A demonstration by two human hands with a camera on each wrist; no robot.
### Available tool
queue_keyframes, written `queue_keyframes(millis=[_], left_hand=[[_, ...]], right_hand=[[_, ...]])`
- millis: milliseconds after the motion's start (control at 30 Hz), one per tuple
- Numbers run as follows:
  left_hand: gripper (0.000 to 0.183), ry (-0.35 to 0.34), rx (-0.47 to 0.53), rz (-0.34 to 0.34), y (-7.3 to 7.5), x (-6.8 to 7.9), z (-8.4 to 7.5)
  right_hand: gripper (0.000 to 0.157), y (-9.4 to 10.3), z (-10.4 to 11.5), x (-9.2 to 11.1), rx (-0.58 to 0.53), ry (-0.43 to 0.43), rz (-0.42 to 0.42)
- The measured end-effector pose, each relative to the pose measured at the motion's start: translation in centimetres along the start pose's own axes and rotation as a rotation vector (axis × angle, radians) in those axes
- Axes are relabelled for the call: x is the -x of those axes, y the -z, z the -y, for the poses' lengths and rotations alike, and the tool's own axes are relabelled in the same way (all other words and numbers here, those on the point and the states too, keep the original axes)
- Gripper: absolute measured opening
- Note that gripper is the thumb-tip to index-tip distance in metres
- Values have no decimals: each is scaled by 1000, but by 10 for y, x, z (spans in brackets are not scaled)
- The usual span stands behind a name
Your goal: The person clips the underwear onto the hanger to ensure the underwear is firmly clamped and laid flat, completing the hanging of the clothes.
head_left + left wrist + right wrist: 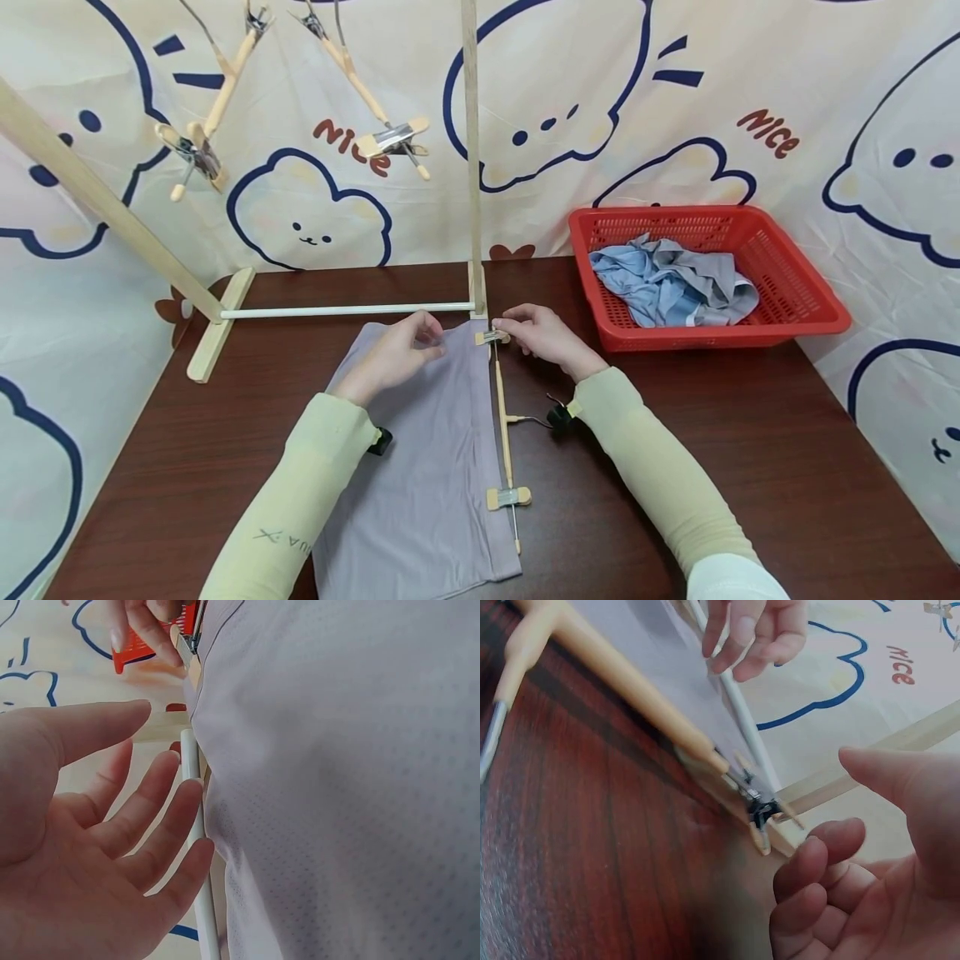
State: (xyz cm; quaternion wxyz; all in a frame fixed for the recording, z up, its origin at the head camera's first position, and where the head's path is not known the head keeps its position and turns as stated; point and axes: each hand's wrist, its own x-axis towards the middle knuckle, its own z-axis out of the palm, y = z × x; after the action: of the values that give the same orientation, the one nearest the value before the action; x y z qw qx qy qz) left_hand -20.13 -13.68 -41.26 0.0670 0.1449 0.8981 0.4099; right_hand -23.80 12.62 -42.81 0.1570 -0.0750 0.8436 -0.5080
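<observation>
A lilac-grey garment [427, 467] lies flat on the brown table, its banded edge running along a wooden clip hanger [504, 417] with a metal hook. The far clip [491, 337] and the near clip [508, 497] both bite that edge. My right hand [543, 335] is beside the far clip; in the right wrist view its thumb stands apart from the loosely bent fingers [810, 862], and nothing is between them. Over the far part of the garment hovers my left hand [397, 354], its fingers [157, 847] spread and relaxed, holding nothing.
A wooden rack with a white lower bar [348, 311] and an upright post [472, 158] stands behind the garment. Two more clip hangers [225, 92] [360, 83] hang at upper left. At right sits a red basket [712, 340] holding crumpled blue and grey clothes [667, 279].
</observation>
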Motion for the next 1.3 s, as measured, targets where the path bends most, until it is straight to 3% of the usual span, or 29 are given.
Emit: queue_keyframes(millis=[367,800,1000,1300], left_hand=[[25,-30,-1,40,0,5,-1],[25,-91,-19,57,-7,16,3],[16,-152,-54,79,-10,25,3],[23,-207,-122,122,-16,37,-1]], right_hand=[[39,5,4,15,36,100,28],[37,13,7,47,134,94,61],[38,14,7,64,156,97,115],[35,13,3,83,194,116,189]])
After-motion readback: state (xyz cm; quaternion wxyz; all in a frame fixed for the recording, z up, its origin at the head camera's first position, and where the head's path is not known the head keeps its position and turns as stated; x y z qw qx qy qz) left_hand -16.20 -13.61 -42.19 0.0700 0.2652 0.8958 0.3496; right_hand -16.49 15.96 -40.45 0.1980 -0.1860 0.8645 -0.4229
